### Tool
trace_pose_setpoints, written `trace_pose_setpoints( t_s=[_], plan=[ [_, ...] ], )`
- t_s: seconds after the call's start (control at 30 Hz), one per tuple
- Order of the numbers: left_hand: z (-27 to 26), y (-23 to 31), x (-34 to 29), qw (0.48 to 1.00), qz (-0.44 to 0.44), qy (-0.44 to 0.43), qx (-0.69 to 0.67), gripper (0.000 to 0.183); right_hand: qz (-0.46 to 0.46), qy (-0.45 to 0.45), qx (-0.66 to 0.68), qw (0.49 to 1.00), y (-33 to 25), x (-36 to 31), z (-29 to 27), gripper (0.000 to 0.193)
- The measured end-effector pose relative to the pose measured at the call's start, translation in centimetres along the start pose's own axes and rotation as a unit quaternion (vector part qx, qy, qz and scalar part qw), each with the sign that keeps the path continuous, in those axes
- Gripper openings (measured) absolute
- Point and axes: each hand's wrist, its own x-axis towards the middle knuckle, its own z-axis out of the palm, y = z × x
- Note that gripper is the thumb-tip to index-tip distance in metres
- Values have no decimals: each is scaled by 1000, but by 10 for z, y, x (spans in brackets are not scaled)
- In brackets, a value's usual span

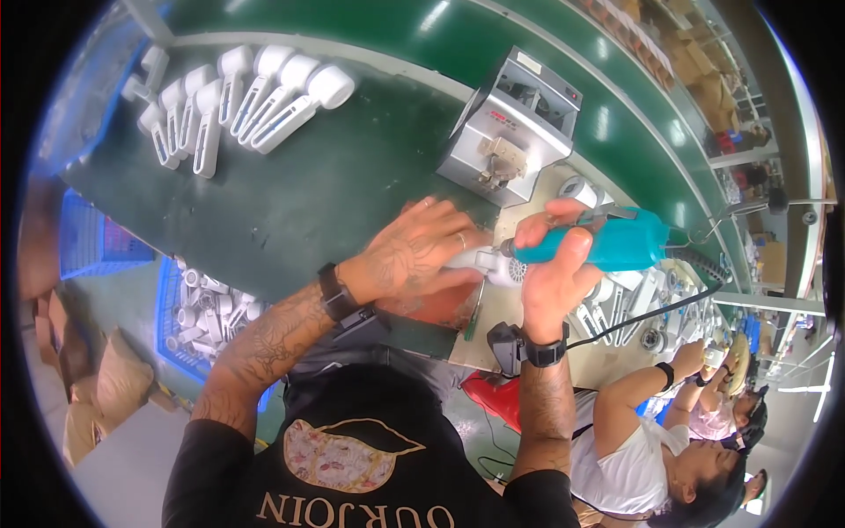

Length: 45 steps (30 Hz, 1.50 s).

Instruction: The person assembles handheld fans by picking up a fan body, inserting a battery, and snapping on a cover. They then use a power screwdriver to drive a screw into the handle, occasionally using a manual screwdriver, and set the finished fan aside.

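Nearest the camera, 2 tattooed forearms, each with a dark wristband, reached up from the lower edge over a pale work mat [519, 326]. The left hand [414, 255] lay flat with its fingers spread and pressed down on a small white plastic part [493, 264], pinning it against the mat; most of the part was hidden under the palm, so its full shape could not be told. The right hand [554, 282] was wrapped tightly around a teal power screwdriver [607, 242], its fingers closed on the barrel, with the bit end pointing left and meeting the white part just beside the left fingertips. A black cord [669, 299] trailed off to the right from the tool's rear.

The white part looked like light, stiff moulded plastic with a smooth skin, likely to slide or spin under the bit unless held down from above, and best gripped by its thicker body rather than any thin edge. The screwdriver seemed heavier and rigid, best held around the middle of its barrel.

To the near left, a blue crate [172, 308] held more white pieces. Just beyond the hands stood a grey box-shaped machine [515, 123]. Farther left, on the green conveyor belt [352, 176], a row of about 8 white handled housings [255, 101] lay side by side. At the right, another worker's arm [634, 387] reached toward the same bench.
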Motion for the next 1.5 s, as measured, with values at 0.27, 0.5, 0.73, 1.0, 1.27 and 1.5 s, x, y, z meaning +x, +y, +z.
trace_pose_setpoints(
  t_s=[0.27, 0.5, 0.73, 1.0, 1.27, 1.5],
  plan=[
    [-1, 3, 2, 1000, 3, 8, 5, 44, 12, -23, 4, 1000, 9, -2, 0, 50],
    [2, 2, 2, 1000, 3, 9, 9, 44, 13, -25, 28, 999, 15, -2, 0, 41],
    [0, 1, 1, 999, 6, 25, 25, 43, 42, 5, -27, 999, -4, 16, 8, 45],
    [-2, -1, -5, 999, 11, 45, 22, 35, -42, 12, -44, 998, 11, 78, 40, 36],
    [-2, 1, -2, 999, 17, 43, 13, 34, -23, 4, -48, 999, 22, 73, 38, 34],
    [-2, 2, -2, 999, 11, 35, 12, 34, 5, -8, 10, 1000, -18, 6, 7, 49]
  ],
)
